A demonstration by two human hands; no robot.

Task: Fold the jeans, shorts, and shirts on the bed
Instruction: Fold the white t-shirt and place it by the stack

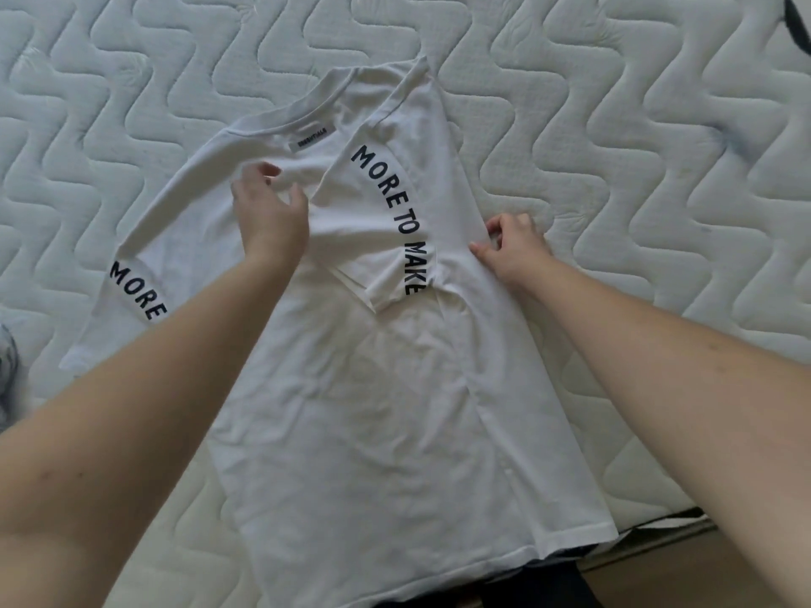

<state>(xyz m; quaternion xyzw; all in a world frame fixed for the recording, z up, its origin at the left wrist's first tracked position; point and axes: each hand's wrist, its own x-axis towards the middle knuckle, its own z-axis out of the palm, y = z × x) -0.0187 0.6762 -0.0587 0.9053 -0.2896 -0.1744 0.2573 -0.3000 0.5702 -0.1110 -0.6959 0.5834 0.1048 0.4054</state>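
Note:
A white T-shirt [373,410] with black lettering on its sleeves lies flat on the quilted white mattress [636,147], collar away from me. Its right sleeve [386,226] is folded inward across the chest, showing "MORE TO MAKE". The left sleeve [131,291] still spreads out to the left. My left hand [272,212] hovers over the chest below the collar, fingers loosely curled, and I cannot tell whether it holds cloth. My right hand [509,247] pinches the shirt's folded right edge at armpit height.
A dark garment [548,581] shows under the shirt's hem at the mattress's near edge. A grey cloth [6,366] peeks in at the left edge. A dark item [798,32] lies at the top right corner.

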